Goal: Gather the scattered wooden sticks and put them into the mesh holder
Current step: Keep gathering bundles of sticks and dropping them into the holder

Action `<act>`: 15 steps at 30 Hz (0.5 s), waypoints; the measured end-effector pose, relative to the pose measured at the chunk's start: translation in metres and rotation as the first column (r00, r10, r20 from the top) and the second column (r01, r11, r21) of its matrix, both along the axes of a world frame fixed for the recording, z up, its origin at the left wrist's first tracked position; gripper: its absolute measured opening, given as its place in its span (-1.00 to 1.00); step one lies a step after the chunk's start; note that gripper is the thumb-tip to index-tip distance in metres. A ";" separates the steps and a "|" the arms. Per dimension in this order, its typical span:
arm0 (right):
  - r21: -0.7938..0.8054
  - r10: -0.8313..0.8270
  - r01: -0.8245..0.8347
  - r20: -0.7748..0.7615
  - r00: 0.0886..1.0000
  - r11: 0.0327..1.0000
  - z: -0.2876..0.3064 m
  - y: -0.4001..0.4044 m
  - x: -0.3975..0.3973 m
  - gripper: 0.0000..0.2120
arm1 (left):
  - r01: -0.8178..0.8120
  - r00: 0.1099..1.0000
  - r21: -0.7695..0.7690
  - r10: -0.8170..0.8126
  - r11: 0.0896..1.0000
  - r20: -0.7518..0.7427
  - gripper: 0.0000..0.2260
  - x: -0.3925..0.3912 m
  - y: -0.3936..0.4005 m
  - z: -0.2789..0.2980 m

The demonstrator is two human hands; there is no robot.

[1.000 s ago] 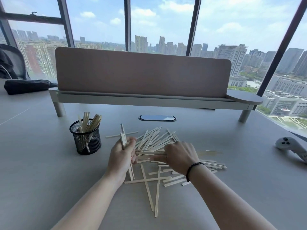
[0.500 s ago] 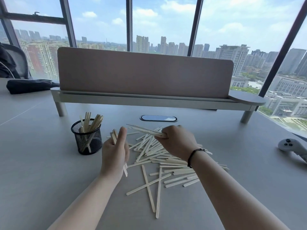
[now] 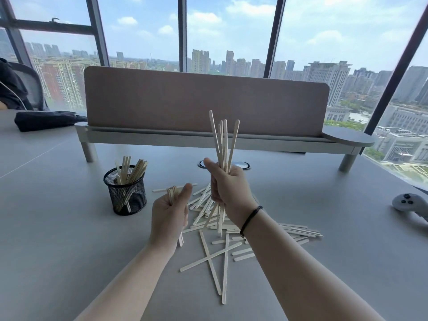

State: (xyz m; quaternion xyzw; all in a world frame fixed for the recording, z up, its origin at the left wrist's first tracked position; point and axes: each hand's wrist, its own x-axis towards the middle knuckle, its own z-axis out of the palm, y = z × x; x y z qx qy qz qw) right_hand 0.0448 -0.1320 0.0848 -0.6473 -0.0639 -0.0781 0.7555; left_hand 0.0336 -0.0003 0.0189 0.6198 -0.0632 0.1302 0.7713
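A black mesh holder (image 3: 126,197) stands on the grey table at the left, with several wooden sticks upright in it. My right hand (image 3: 228,189) is raised over the pile and grips a bundle of sticks (image 3: 222,140) held nearly upright, their ends fanning out above and below my fist. My left hand (image 3: 170,213) is lower and to the right of the holder, closed around a smaller bunch of sticks. Many loose sticks (image 3: 215,253) lie scattered on the table under and in front of both hands.
A low desk riser with a tan screen (image 3: 203,105) runs across the back of the table. A white game controller (image 3: 408,205) lies at the right edge. A dark bag (image 3: 46,120) sits far left. An oval cable port (image 3: 240,165) is behind my right hand.
My right hand lifted a bundle of sticks off the pile and turned it from flat to nearly upright. My left hand stayed beside the holder with its bunch.
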 end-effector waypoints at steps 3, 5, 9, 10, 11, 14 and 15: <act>0.023 0.014 -0.014 -0.022 1.000 1.000 -0.012 0.002 0.000 -0.51 | -0.015 1.000 0.045 0.014 0.999 0.016 -0.41 0.000 -0.001 -0.002; 0.059 0.010 -0.009 -0.028 1.000 0.998 -0.017 0.002 0.000 -0.54 | -0.019 1.000 0.056 0.018 0.998 0.018 -0.46 -0.001 -0.002 -0.001; 0.054 -0.035 0.036 -0.022 0.999 0.998 -0.019 0.005 0.002 -0.52 | -0.016 1.000 0.076 0.015 0.997 0.012 -0.46 -0.003 -0.004 0.000; 0.037 -0.047 0.048 -0.013 0.999 0.998 -0.018 0.006 0.002 -0.52 | -0.012 1.000 0.072 0.011 0.997 0.006 -0.46 -0.003 -0.004 0.000; 0.019 -0.058 0.058 -0.003 0.998 0.998 -0.016 0.008 0.002 -0.52 | -0.007 1.000 0.062 0.007 0.998 -0.003 -0.46 -0.003 -0.005 -0.001; 0.001 -0.071 0.071 0.025 0.997 0.997 -0.016 0.013 0.005 -0.60 | -0.003 1.000 0.053 0.004 0.999 -0.015 -0.46 -0.002 -0.005 -0.001; -0.003 -0.074 0.074 0.038 0.997 0.997 -0.018 0.013 0.006 -0.61 | -0.004 1.000 0.055 0.005 0.998 -0.022 -0.46 -0.002 -0.004 -0.001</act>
